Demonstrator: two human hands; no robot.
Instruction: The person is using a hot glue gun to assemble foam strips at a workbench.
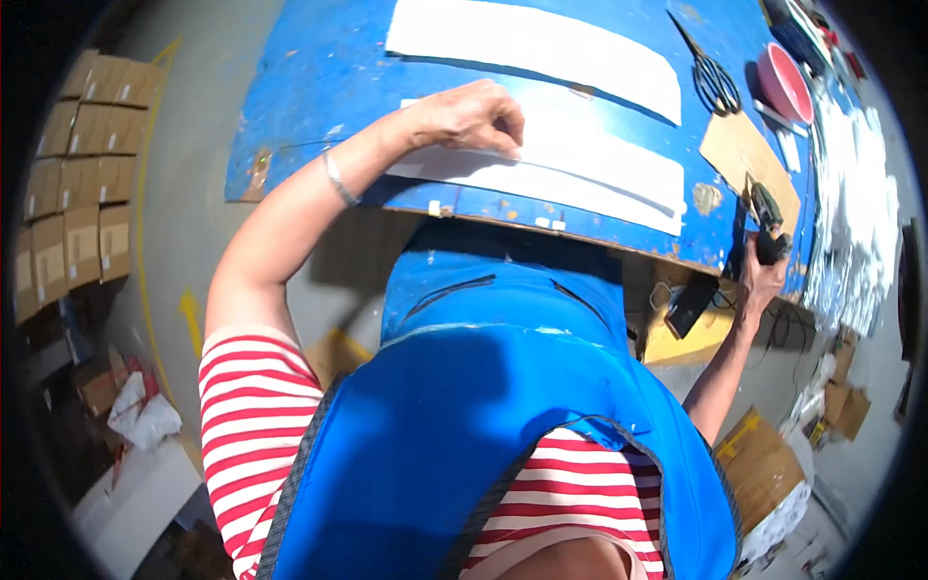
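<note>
My left hand (471, 116) rests with bent fingers on the near white strip (580, 179), pressing its left end onto the blue table (319, 87). A bracelet sits on that wrist. My right hand (762, 275) is at the table's right front edge, gripping a dark green hand tool (768, 217) that looks like a glue gun, its tip pointing up over a brown cardboard piece (739, 150). A second, longer white strip (541, 43) lies farther back on the table. My blue apron and red-striped sleeves fill the lower part of the view.
Black scissors (713, 77) and a pink bowl (785, 82) lie at the far right of the table. A heap of white pieces (860, 213) runs along the right side. Stacked cardboard boxes (82, 164) stand on the floor at left, more boxes at lower right.
</note>
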